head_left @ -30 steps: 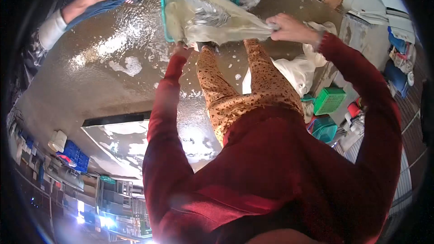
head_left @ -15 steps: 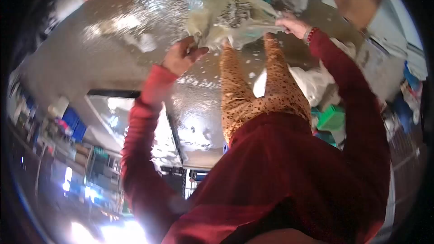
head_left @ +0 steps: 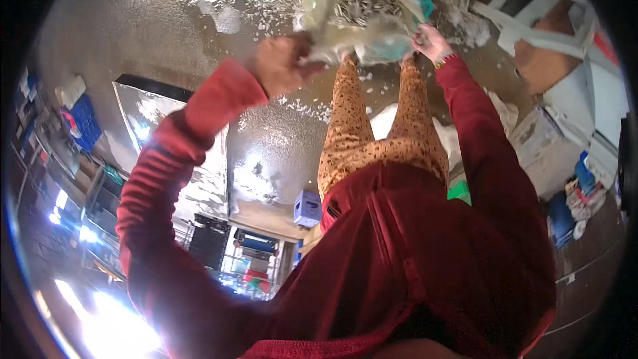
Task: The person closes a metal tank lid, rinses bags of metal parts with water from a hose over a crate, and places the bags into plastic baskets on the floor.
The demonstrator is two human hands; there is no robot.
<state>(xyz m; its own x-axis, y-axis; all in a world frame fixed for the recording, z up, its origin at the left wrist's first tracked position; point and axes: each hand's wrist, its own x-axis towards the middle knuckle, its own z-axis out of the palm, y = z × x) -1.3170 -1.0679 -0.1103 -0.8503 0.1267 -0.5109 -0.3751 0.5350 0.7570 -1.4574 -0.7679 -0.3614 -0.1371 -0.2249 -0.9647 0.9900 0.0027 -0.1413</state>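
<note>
A pale translucent bag (head_left: 332, 32) lies spread open over a teal basket (head_left: 423, 4) at the top of the view. Many small silvery things (head_left: 367, 6), perhaps fish, lie inside it. My left hand (head_left: 284, 65), blurred by motion, is at the bag's near left edge with its fingers curled on the plastic. On the right, my right hand (head_left: 430, 42) pinches the bag's edge beside the basket's rim.
Wet floor (head_left: 159, 33) with foam surrounds the basket. White bags (head_left: 446, 138) lie by my right leg. A white frame (head_left: 518, 0) and brown board (head_left: 541, 66) stand at upper right. Crates, purple (head_left: 308, 209) and blue (head_left: 84, 123), are lower left.
The view has shifted, and the basket sits further right. The bag's mouth is wider, showing more of the silvery contents. The other person's hand at upper left is out of view.
</note>
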